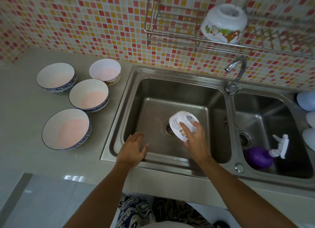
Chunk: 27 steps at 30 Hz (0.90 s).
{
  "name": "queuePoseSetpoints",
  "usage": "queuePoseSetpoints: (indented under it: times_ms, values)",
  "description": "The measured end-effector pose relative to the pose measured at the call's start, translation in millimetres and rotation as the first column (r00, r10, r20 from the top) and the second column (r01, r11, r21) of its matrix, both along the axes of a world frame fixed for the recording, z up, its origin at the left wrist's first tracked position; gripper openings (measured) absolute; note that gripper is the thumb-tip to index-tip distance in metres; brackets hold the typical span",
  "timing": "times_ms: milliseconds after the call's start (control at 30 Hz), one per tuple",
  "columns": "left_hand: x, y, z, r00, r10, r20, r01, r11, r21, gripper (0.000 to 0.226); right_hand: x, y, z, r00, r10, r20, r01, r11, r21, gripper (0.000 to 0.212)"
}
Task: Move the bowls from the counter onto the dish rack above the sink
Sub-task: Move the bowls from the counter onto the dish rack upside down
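Four bowls are seen upright on the grey counter (22, 108) at the left: a blue-patterned bowl (56, 77) at the far left, a larger blue-rimmed bowl (66, 129) at its 6 o'clock, a third blue-rimmed bowl (89, 94) between them toward 3 o'clock, and a small white cartoon bowl (105, 72) at that one's 1 o'clock, close to the tiled wall. The left hand (133, 148) is laid flat on the front left rim of the sink (153, 91), fingers straight, slightly spread, holding nothing. At its 3 o'clock, above the drain (168, 127), a white bowl with a bear print (180, 125) is held by the right hand (196, 140); the fingers are curled over its side and base from 5 o'clock, the index finger lying across the printed wall. The bowl is tipped, its foot turned toward 1 o'clock and its mouth toward 7 o'clock. On the wire dish rack (170, 29) at the upper right, another cartoon-printed bowl (224, 23) is set upside down, foot upward.
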State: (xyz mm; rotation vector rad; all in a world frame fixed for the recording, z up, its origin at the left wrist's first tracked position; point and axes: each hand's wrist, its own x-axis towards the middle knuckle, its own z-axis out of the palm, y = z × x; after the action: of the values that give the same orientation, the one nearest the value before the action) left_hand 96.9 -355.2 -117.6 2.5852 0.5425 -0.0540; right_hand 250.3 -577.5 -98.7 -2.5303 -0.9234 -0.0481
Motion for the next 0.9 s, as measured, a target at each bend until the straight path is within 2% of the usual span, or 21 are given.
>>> queuePoseSetpoints:
  times_ms: [100,200,267,367,500,667,733,867,900]
  values:
    - [-0.6,-1.5,6.6,1.0,0.008,-0.01,-0.009,0.999,-0.047,0.064,0.0,9.9,25.8,0.953,-0.206,-0.222,0.255,0.942,0.217,0.083]
    - [6.5,-2.0,21.9,0.996,0.08,0.028,-0.077,0.993,-0.095,0.066,11.1,12.7,52.4,0.841,-0.334,-0.426,0.503,0.773,0.388,0.077]
    - [23.5,-0.1,39.7,0.986,0.104,0.127,-0.092,0.991,-0.099,0.066,23.4,11.6,65.1,0.774,-0.287,-0.565,0.596,0.633,0.494,0.066]
    - [63.4,8.4,83.5,0.956,0.04,0.291,-0.035,0.999,-0.023,0.065,37.5,9.2,85.0,0.603,-0.076,-0.794,0.738,0.43,0.52,0.053]
    - [119.1,26.3,153.2,0.888,-0.08,0.454,-0.003,0.984,0.18,0.062,46.7,9.7,115.5,0.555,0.085,-0.827,0.763,0.343,0.547,0.058]
    - [167.4,38.9,222.5,0.804,-0.163,0.572,-0.043,0.943,0.33,0.054,53.8,13.9,165.2,0.571,0.218,-0.791,0.717,0.337,0.61,0.042]
    - [182.6,46.3,236.5,0.817,-0.213,0.536,-0.019,0.919,0.394,0.054,54.8,17.8,184.0,0.554,0.299,-0.777,0.719,0.299,0.628,0.037]
    - [200.8,65.1,236.3,0.902,-0.163,0.399,-0.052,0.877,0.477,0.056,61.8,32.4,226.4,0.557,0.394,-0.731,0.697,0.257,0.67,0.065]
    - [202.1,68.0,233.9,0.912,-0.155,0.381,-0.06,0.867,0.495,0.056,65.1,36.9,237.0,0.57,0.411,-0.711,0.684,0.243,0.688,0.056]
